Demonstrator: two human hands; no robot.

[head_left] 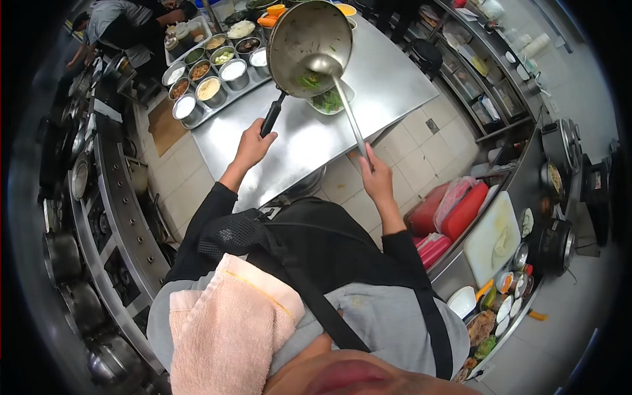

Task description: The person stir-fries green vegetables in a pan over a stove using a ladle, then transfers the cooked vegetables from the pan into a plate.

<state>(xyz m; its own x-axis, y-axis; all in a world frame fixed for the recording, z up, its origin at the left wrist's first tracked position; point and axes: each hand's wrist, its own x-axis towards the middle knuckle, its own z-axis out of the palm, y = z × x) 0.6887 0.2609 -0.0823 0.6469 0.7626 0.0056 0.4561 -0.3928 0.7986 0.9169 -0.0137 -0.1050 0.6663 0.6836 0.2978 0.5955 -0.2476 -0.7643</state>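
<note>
My left hand is wrapped round the black handle of a wok, which is tipped on its side over the steel table. In my right hand is the long handle of a steel ladle, its bowl inside the lower part of the wok. A few green leaves lie in the wok near its rim. Right below, a white dish holds more cooked greens, partly hidden by the wok and the ladle handle.
Steel tubs of ingredients stand in a tray at the table's left. A stove runs along my left. To my right is a counter with a cutting board and red containers. Another person works at far left.
</note>
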